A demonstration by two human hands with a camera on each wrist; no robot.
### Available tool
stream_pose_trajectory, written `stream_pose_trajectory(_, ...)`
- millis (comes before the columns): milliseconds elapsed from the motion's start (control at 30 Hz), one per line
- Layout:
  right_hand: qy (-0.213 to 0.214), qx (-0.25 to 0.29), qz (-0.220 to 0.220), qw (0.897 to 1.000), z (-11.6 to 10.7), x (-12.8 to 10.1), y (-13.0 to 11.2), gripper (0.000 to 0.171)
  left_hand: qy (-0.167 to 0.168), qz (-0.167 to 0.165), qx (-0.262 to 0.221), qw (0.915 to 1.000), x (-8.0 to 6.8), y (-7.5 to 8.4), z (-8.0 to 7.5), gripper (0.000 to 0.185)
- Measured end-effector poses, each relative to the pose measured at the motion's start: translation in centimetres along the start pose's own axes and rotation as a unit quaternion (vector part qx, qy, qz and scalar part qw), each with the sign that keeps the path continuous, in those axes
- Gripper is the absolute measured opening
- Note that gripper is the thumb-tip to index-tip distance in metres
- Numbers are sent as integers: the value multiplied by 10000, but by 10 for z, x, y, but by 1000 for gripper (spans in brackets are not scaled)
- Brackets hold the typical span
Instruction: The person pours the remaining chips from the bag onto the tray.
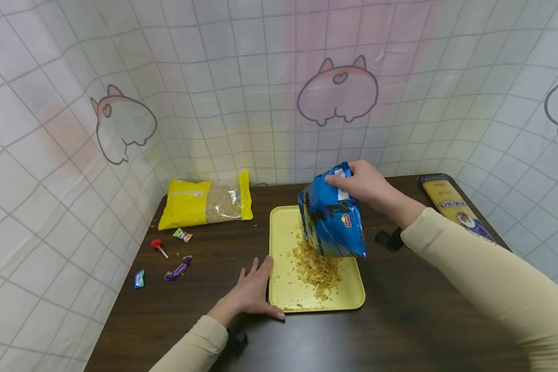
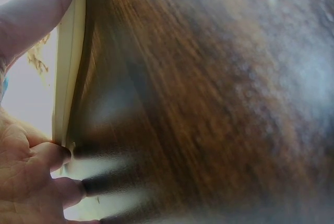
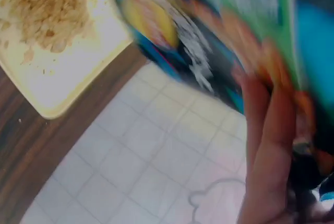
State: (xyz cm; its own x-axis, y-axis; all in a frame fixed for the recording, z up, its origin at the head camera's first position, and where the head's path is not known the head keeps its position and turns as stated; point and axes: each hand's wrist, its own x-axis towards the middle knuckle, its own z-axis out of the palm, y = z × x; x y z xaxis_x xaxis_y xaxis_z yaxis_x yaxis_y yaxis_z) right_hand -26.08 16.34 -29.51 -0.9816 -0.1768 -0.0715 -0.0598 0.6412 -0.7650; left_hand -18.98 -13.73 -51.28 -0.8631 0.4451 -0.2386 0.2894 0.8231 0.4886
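The right hand (image 1: 360, 183) grips the upper end of a blue snack bag (image 1: 332, 217), fingers curled over its crimped edge; the bag hangs mouth-down over the far half of a yellow tray (image 1: 349, 297) at the middle of the dark wooden desk (image 1: 414, 320), and a heap of pale golden crumbled chips (image 1: 317, 266) lies on the tray right under the mouth; the bag carries a small red and yellow round logo whose writing is too small to read, and in the right wrist view its print is only a blur of green, orange and blue; the left hand (image 1: 251, 292) lies flat on the desk with fingers spread, its thumb and fingertips against the tray's left edge; the left wrist view shows those fingers (image 2: 52, 156) pressed to the tray's rim; far left on the desk lies a yellow bag with a clear window (image 1: 204, 201), its lettering unreadable; nearer on the left lie small wrapped sweets: a green one (image 1: 183, 235), a red lollipop (image 1: 158, 247), a purple one (image 1: 179, 268) and a blue one (image 1: 139, 278); at the far right lies a long yellow and blue packet (image 1: 453, 209) with print that cannot be made out.
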Motion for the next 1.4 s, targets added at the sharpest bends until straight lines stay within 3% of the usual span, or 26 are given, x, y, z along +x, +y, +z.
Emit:
stream_pose_trajectory(200,-28,145,-69,9999,8,-2,1,36,-17,9,-9,10000,0,-1,0,143)
stream_pose_trajectory(467,183,-100,-281,9994,12,-9,-2,34,-26,32,-28,10000,1,-1,-1,142)
stream_pose_trajectory(667,-37,59,-227,9997,4,-16,-1,38,-32,-18,-25,10000,1,-1,-1,142)
stream_pose_trajectory(867,67,544,62,9985,-14,-21,13,44,-20,9,-10,10000,0,1,-1,142)
stream_pose_trajectory(1067,233,476,82,9986,-31,-21,24,51,13,8,22,10000,0,0,0,142)
stream_pose_trajectory(1400,141,91,97,9998,-35,-19,34,52,-11,2,22,10000,0,-1,1,143)
